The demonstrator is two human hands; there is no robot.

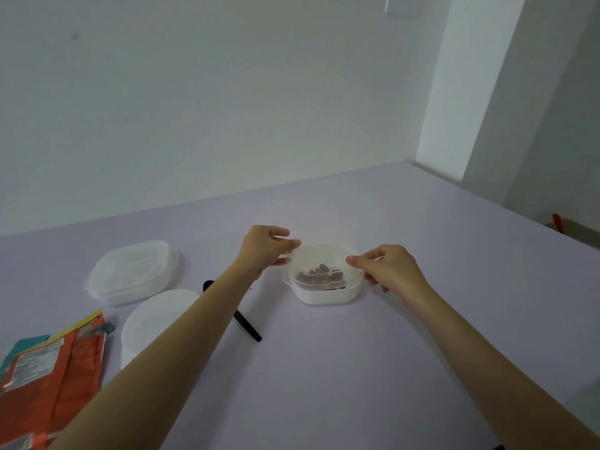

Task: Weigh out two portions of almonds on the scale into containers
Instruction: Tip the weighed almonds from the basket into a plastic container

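A white ribbed container [328, 295] sits mid-table with brown almonds [319, 275] inside. A translucent lid [321, 259] is held tilted just over it. My left hand [264, 248] pinches the lid's left edge, and my right hand [388, 266] pinches its right edge. A second translucent container with its lid on [133, 274] stands at the left. A round white scale [156, 319] lies in front of that one, partly behind my left forearm. An orange almond bag [52, 368] lies at the lower left.
A black spoon [246, 326] lies on the pale lilac table [324, 368], its bowl end near my left forearm. White walls stand behind the table. The table's right edge runs diagonally at the right, with a red object [556, 222] beyond it.
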